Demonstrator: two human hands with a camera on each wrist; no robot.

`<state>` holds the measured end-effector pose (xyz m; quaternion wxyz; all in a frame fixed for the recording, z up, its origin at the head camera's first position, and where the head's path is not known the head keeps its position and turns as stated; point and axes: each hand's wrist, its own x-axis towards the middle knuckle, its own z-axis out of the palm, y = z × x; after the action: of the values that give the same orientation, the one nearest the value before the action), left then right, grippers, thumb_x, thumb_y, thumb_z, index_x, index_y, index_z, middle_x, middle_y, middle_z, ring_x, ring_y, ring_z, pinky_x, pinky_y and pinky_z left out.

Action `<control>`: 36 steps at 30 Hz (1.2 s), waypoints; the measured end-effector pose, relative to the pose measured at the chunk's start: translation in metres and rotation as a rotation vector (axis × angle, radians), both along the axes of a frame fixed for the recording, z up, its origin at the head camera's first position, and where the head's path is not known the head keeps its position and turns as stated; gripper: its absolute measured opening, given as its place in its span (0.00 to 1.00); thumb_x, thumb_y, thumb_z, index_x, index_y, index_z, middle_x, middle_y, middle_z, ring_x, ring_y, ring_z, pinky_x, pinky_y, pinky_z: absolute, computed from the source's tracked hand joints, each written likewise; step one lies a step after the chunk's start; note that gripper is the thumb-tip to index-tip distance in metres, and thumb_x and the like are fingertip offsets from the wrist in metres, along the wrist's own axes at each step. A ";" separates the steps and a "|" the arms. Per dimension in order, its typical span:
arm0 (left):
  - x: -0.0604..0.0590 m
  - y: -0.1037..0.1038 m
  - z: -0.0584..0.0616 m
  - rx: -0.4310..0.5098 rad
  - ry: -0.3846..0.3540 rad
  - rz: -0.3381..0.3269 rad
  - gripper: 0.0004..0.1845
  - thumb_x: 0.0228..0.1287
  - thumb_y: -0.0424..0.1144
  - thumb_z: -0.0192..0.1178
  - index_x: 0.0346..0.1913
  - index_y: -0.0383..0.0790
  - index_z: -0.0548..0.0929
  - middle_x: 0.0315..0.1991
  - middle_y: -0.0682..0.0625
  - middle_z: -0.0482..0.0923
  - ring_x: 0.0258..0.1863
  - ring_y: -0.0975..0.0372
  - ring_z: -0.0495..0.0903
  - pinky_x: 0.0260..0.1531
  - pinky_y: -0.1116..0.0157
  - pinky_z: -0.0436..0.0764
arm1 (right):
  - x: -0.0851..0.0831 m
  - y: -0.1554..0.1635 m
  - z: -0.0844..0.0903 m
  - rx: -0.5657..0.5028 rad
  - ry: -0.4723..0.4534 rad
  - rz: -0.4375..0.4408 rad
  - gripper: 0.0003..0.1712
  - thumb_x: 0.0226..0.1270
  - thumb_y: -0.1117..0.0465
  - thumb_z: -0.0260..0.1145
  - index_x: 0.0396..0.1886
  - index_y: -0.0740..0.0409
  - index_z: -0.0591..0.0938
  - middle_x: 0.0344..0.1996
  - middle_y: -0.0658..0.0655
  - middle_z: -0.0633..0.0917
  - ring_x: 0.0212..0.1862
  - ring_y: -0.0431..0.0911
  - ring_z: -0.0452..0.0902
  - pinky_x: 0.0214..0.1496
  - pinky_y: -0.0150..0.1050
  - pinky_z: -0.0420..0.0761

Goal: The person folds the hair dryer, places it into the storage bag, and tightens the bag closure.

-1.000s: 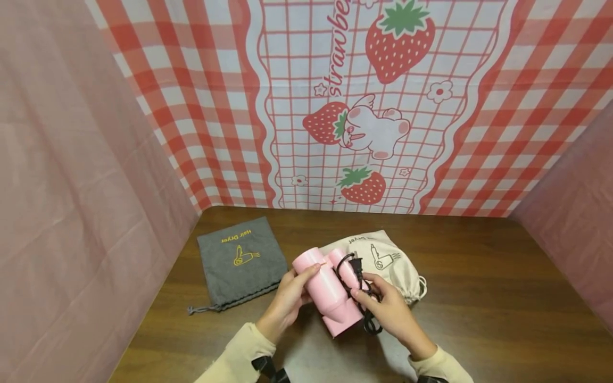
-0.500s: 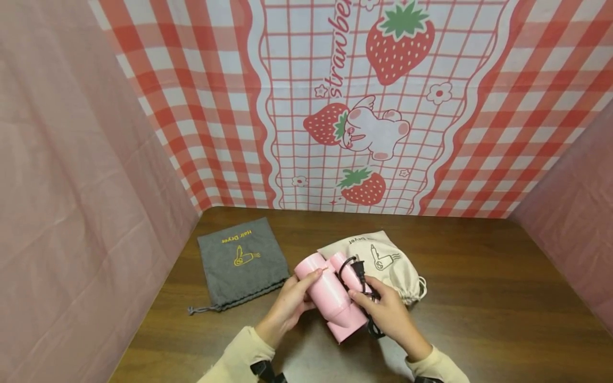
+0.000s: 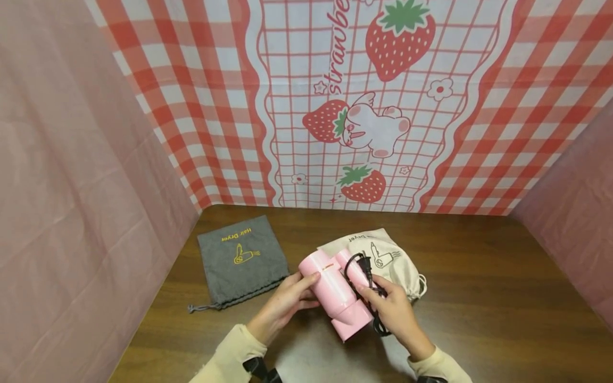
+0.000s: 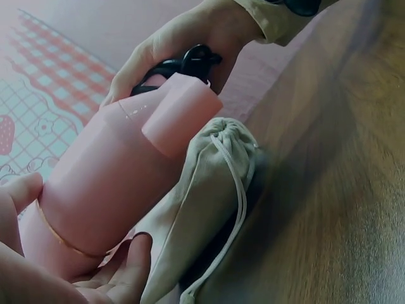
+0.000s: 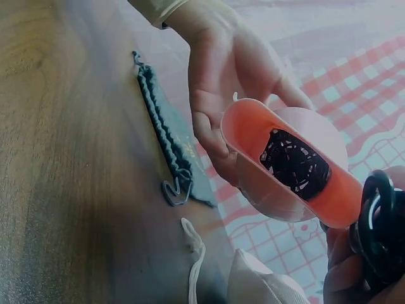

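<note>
A pink hair dryer, its handle folded alongside the barrel, is held tilted above the table. My left hand holds the barrel near its rear end, thumb on top and fingers lower down. My right hand grips the folded handle together with the bundled black cord. The two-pin plug sticks out beyond the right fingers. In the right wrist view, the flat nozzle shows its hollow inside and a dark grille. Part of the handle is hidden by cord and fingers.
A grey drawstring bag printed "Hair Dryer" lies flat at left on the wooden table. Behind the dryer lies a cream drawstring bag with a similar print. A strawberry-patterned checked cloth hangs at the back.
The hair dryer has shifted slightly right. My left thumb has slid off the orange mark on the barrel, which now shows. Both bags have stayed put.
</note>
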<state>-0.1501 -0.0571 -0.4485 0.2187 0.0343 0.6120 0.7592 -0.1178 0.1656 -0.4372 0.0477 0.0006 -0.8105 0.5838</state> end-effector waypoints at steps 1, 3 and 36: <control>0.000 -0.001 0.000 -0.009 0.002 0.000 0.30 0.68 0.46 0.56 0.63 0.26 0.66 0.37 0.51 0.82 0.35 0.65 0.82 0.43 0.62 0.82 | 0.000 0.000 0.000 -0.013 -0.001 0.000 0.14 0.62 0.64 0.68 0.43 0.70 0.82 0.15 0.47 0.74 0.18 0.34 0.68 0.21 0.31 0.72; -0.001 -0.002 0.001 -0.028 0.010 0.004 0.29 0.68 0.45 0.56 0.62 0.25 0.66 0.37 0.51 0.81 0.34 0.65 0.81 0.43 0.62 0.82 | 0.000 0.001 0.000 -0.025 -0.002 -0.010 0.13 0.62 0.65 0.68 0.42 0.71 0.82 0.15 0.46 0.73 0.17 0.34 0.68 0.21 0.30 0.72; -0.034 -0.085 -0.011 -1.284 0.546 0.074 0.21 0.54 0.44 0.71 0.48 0.37 0.82 0.49 0.39 0.80 0.52 0.44 0.75 0.55 0.48 0.73 | 0.005 0.019 0.004 -0.015 -0.044 -0.070 0.10 0.61 0.65 0.68 0.35 0.70 0.81 0.12 0.42 0.72 0.17 0.33 0.66 0.20 0.31 0.70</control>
<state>-0.1842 -0.1418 -0.4595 0.0080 0.0669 0.9735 0.2187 -0.1123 0.1848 -0.4331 0.0503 -0.0411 -0.8066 0.5876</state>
